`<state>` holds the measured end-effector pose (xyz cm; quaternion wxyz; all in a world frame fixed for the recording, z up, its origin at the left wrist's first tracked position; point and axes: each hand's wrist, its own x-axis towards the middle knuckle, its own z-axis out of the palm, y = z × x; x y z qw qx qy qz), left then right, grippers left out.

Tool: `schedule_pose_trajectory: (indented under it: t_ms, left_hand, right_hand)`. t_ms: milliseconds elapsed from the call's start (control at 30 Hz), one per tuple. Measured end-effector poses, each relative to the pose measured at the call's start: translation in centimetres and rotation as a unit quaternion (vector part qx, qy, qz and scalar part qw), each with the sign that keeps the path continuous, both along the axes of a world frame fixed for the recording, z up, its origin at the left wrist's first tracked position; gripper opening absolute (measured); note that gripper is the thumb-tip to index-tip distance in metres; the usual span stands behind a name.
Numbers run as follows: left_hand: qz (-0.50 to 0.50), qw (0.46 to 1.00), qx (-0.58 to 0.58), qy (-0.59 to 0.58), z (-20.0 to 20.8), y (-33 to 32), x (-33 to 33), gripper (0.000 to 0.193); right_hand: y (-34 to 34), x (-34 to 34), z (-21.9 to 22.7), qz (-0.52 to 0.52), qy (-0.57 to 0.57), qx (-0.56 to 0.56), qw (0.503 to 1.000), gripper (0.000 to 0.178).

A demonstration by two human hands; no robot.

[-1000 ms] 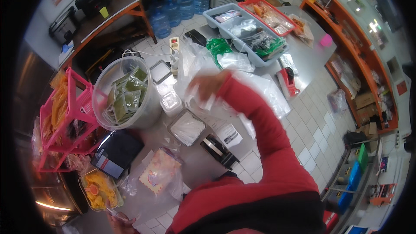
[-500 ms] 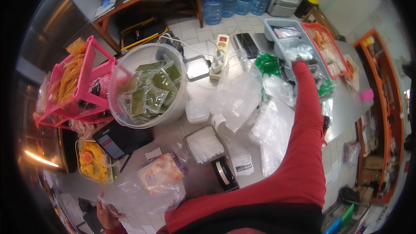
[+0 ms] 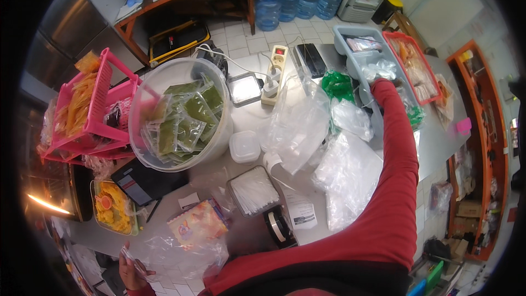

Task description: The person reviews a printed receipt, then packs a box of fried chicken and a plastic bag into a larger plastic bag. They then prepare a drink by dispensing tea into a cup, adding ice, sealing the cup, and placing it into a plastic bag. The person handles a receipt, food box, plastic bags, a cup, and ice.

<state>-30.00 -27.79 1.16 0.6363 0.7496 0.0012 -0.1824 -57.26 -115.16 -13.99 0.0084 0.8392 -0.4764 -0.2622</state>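
Two hands well apart: right (image 3: 381,84) nearer, inside blue bin (image 3: 351,61) — crumpled clear bags (image 3: 382,68) just beyond, no clear long axis; fingers hidden, grip can't tell. Left (image 3: 131,274) pinches thin item (image 3: 127,252).

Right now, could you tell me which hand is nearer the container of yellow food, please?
Left: the left hand is just below the container in the picture; the right hand is far off, at the blue bin.
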Motion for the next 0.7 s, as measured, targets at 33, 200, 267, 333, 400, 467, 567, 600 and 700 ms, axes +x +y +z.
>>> schedule_pose_trajectory:
  t_ms: [33,200,267,333,400,467,567,600,700]
  left_hand:
    - [-0.010,1.000,0.002,0.002,0.1,-0.1,0.1,0.056]
    - [-0.054,0.999,-0.004,-0.009,0.5,-0.1,0.3,0.057]
    - [-0.048,0.999,0.000,-0.012,0.5,0.2,0.3,0.057]
    - [-0.062,0.998,-0.016,-0.010,0.4,0.5,0.3,0.057]
    - [-0.065,0.998,-0.025,-0.008,0.2,0.9,0.2,0.058]
    - [-0.056,0.998,-0.025,-0.008,0.1,1.3,0.2,0.058]
    - [-0.047,0.998,-0.028,0.000,-0.1,1.7,0.2,0.059]
    - [-0.043,0.999,-0.031,0.000,-0.2,1.9,0.2,0.060]
    - [-0.036,0.998,-0.044,-0.003,-0.4,2.3,0.3,0.061]
  right_hand:
    - [-0.2,0.0,-0.4,-0.008,0.005,-0.003,1.000,0.032]
    - [-1.3,-0.7,-2.4,-0.017,-0.019,-0.029,0.999,0.030]
    - [-1.5,-1.0,-2.9,-0.014,-0.030,-0.038,0.999,0.030]
    - [-1.6,-1.3,-3.2,-0.015,-0.044,-0.047,0.998,0.029]
    - [-1.6,-1.5,-3.5,-0.013,-0.054,-0.057,0.997,0.029]
    - [-1.8,-1.7,-3.8,-0.009,-0.067,-0.066,0.995,0.028]
    - [-2.2,-2.2,-4.4,0.000,-0.093,-0.085,0.992,0.027]
    - [-2.2,-2.4,-4.6,0.006,-0.107,-0.095,0.990,0.027]
    - [-1.7,-3.0,-4.6,0.023,-0.162,-0.132,0.978,0.023]
